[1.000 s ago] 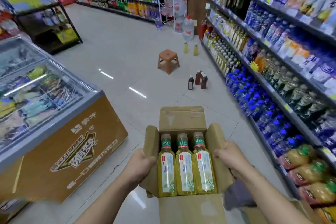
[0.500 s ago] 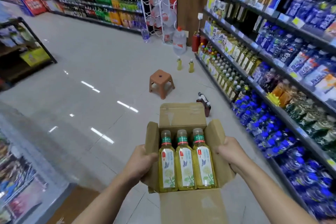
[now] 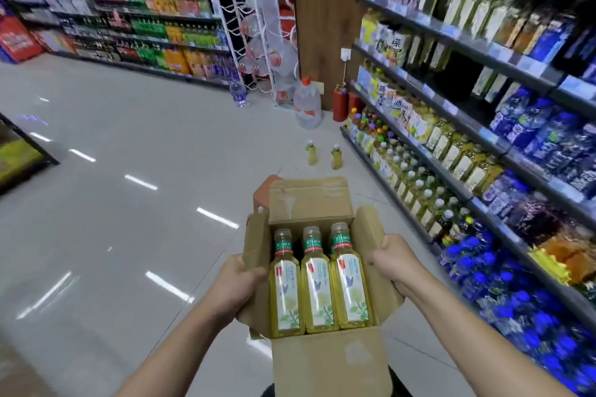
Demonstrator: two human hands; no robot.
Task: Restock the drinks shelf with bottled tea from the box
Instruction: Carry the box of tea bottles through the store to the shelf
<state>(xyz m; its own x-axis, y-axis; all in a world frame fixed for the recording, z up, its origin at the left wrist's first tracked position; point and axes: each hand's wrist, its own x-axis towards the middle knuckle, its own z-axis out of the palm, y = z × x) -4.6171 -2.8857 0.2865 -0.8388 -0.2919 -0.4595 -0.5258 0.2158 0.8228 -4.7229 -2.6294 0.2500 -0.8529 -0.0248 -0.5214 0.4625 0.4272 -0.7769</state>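
Now nearer the stool, box still between left hand and right hand.

A shiny grey floor is seen. A big jug is stood on it. Two small yellow bottles are set near the jug, and a red extinguisher just beside it.

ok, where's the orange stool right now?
Head view, centre: the orange stool peeks out left of the far flap of the box, which hides the rest; two yellow bottles stand on the floor beyond it.
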